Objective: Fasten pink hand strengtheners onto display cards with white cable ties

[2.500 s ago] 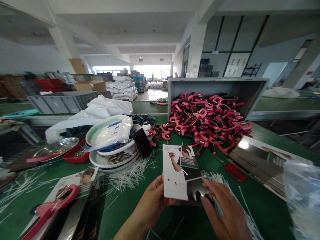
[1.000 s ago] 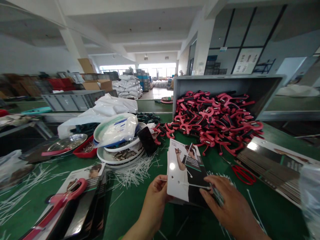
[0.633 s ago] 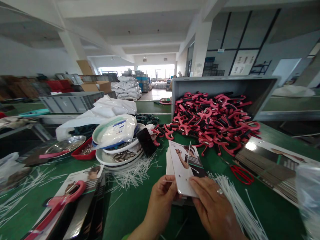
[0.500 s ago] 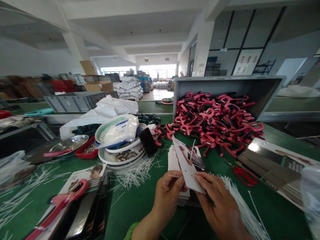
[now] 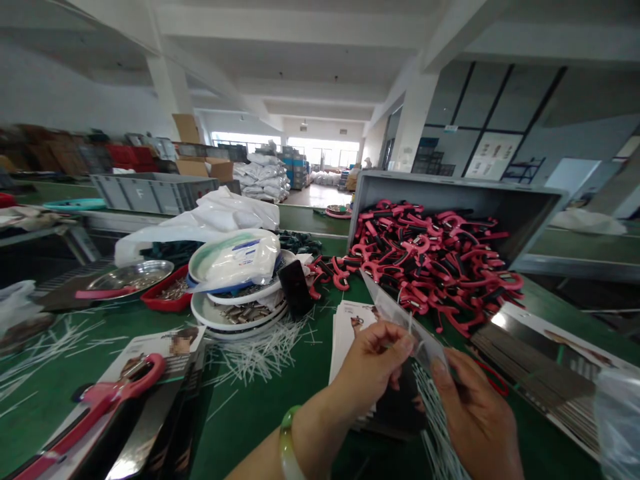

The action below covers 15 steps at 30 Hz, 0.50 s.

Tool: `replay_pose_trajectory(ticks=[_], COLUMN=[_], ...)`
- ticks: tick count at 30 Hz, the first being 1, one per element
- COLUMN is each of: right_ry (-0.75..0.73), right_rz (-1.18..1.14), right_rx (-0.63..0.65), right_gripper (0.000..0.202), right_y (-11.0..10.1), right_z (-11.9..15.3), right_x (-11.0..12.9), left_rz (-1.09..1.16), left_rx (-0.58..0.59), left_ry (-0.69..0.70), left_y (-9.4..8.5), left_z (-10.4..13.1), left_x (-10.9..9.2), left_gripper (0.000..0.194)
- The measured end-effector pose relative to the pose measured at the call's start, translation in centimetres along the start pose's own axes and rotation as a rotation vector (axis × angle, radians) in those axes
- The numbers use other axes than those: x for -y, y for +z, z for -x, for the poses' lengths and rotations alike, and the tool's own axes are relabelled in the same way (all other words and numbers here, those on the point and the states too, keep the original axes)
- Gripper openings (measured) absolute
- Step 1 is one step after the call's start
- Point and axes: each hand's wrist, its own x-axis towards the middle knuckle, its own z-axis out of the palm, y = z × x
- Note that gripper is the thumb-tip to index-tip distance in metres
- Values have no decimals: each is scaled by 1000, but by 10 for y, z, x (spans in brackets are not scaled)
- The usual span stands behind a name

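We take the card stack (image 5: 343, 340) on the green counter (image 5: 233, 427) as our landmark. Above its right side, our right hand (image 5: 477, 407) grips a single card (image 5: 393, 310), tilted up on edge, its thumb laid on the near face and the other fingers behind. Our left hand (image 5: 373, 360), with a green bangle (image 5: 289, 440) at the wrist, lies over the stack; its thumb and forefinger are pinched together right beside the card, closed on a thin white tie (image 5: 411, 325) (only a short length of it shows). To the right of the stack, partly under our right hand, runs a bundle of white ties (image 5: 440, 427). Beyond the stack, a grey crate (image 5: 460, 181) tipped on its side spills pink-and-black clippers (image 5: 430, 260). Left of the stack we have scattered ties (image 5: 265, 353) and, past them, stacked bowls (image 5: 210, 317).
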Motion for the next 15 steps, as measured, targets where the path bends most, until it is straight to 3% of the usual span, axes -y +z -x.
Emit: replay_pose_trajectory(ticks=[6, 15], right_ry=[48, 32], right_rz=[-36, -92], right_rx=[-54, -31], right_gripper=[32, 28], right_y=[3, 4], right_z=[-3, -2], right_x=[-3, -3], left_rz=[-15, -10], left_rx=[-10, 25], left_ry=[-166, -150], left_y=[-2, -2], left_z=[7, 6], left_x=[-8, -12], left_gripper=[38, 37])
